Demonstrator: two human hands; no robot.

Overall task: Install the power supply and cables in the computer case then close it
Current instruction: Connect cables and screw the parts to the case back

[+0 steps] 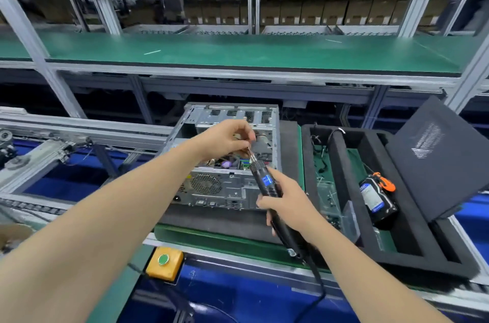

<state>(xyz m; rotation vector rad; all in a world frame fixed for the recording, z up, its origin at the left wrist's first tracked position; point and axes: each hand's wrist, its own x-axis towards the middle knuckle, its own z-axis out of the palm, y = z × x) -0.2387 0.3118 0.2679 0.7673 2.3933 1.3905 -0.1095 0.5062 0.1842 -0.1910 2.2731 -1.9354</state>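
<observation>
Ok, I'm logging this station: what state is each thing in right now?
computer case: open, side uncovered, lying on the mat.
side panel: off, propped tilted on the tray.
screwdriver: gripped by the right hand, tip raised over the case.
left hand: pinching at the screwdriver's tip.

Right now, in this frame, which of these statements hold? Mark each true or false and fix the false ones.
1. The right hand grips the electric screwdriver. True.
2. The left hand hangs idle at the person's side. False: its fingers pinch the electric screwdriver's tip above the computer case.
3. The computer case is closed. False: its side is open, the inside showing.
4. A yellow box with a green button sits at the bench's front edge. True.
</observation>
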